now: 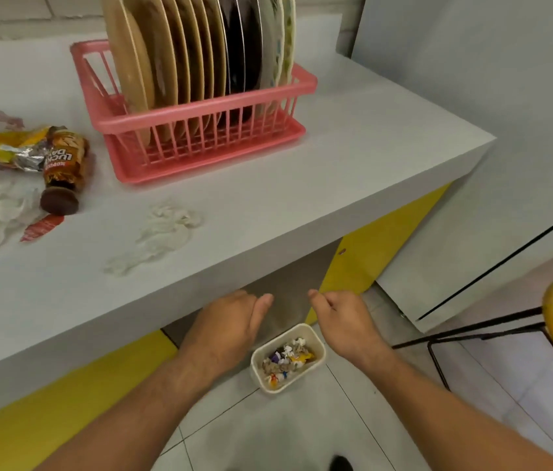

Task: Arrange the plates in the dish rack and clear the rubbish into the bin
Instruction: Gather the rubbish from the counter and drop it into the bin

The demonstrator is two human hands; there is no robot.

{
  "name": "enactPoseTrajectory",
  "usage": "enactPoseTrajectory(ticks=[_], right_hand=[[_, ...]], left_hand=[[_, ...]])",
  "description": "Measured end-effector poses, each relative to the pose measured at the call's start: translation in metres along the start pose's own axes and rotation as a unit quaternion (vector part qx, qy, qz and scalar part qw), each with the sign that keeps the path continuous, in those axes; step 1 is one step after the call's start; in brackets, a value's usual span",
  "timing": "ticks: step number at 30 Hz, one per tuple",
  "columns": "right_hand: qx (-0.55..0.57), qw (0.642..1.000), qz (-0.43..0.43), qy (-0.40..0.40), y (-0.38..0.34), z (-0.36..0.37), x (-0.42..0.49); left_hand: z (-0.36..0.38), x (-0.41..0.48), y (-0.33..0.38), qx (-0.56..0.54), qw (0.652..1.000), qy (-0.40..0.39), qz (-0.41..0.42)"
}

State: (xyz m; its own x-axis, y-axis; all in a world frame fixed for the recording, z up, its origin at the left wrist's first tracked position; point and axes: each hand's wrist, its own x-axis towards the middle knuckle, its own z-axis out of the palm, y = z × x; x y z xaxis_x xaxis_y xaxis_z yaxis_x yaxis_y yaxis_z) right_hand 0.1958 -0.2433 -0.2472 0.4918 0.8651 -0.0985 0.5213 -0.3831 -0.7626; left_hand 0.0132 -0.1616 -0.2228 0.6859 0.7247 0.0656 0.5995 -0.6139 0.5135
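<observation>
Here, both hands, left hand (225, 326) flat-fingered and right hand (344, 319) loosely curled, grasp nothing above the floor-standing bin (315, 339) of rubbish, while plates (200, 59) stand upright in the pink dish rack (200, 113) near the counter's (353, 158) right corner, wrappers (35, 153) toward its left edge.

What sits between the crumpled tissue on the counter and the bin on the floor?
Nothing visible. The crumpled tissue lies near the counter's front edge, and the bin stands open on the floor below. Both hands, left hand and right hand, hover above it, empty.
</observation>
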Motion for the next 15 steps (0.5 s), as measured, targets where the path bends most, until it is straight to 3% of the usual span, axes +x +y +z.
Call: enactPoseTrajectory(ticks=[9,12,15], right_hand=[[-0.146,0.984,0.025,-0.101,0.176,0.068,0.019],[-0.173,0.978,0.02,-0.119,0.238,0.108,0.032],[-0.201,0.971,0.015,-0.126,0.297,0.151,0.052]], left_hand=[[0.168,0.009,-0.036,0.034,0.988,-0.066,-0.134],[0.237,0.006,-0.064,0.075,0.989,-0.101,-0.08],[0.302,0.0,-0.099,0.075,0.983,-0.133,-0.103]])
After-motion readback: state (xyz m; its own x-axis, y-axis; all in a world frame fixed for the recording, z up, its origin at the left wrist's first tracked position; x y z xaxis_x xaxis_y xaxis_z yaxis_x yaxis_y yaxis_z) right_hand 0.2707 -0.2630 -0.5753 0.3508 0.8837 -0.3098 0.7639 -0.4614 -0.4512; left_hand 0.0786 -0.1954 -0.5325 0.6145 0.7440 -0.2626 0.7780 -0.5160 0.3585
